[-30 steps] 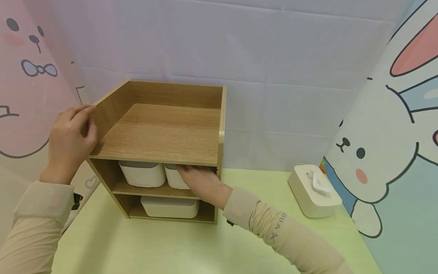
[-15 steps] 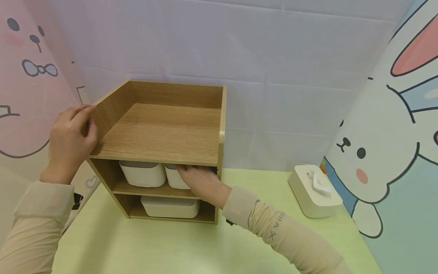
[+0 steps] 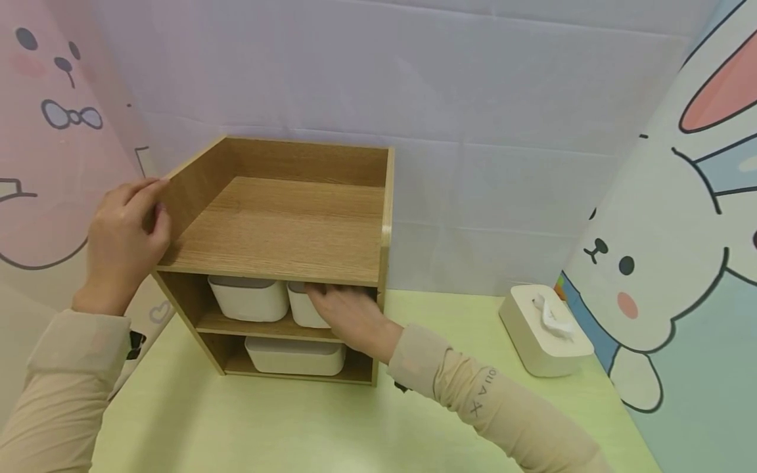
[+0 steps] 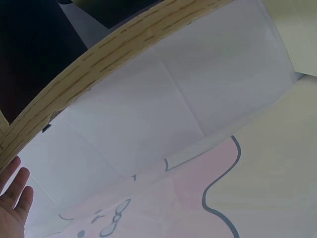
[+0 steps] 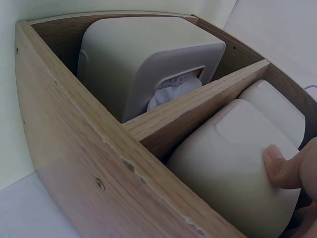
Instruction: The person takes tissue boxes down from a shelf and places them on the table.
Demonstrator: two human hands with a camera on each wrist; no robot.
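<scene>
Shelf (image 3: pixel 386 230): wood, standing on the table (image 3: pixel 254 427); an open tray on top and two tiers beneath.

Right box (image 3: pixel 304 307): white, rounded; in the middle tier, at its right end, resting on the middle board (image 3: pixel 269 328). The piece being worked on.

Left box (image 3: pixel 251 301): white; same tier, beside the right box, a narrow gap between.

Lower box (image 3: pixel 296 358): white; bottom tier; the right wrist view shows an opening in its top with white, tissue-like matter inside.

Right hand (image 3: pixel 351 318): reaches under the tray floor from the right. Thumb (image 5: pixel 280 166) set against the wall of the right box, fingers over its rim; the grip reads as clamped on that wall, though the fingertips are hidden.

Left hand (image 3: pixel 125 233): clamped on the left panel (image 3: pixel 198 177) near its front corner, apparently bracing the shelf.

Tissue box (image 3: pixel 541 335): on the table, well apart at right, a tissue standing out of its top; untouched.

Step in hand: apparently shifting the right box within its tier; inward or outward cannot be told. Next move calls for a level slide along the middle board, knuckles clear of the tray floor, the shelf held firm by the left hand.
</scene>
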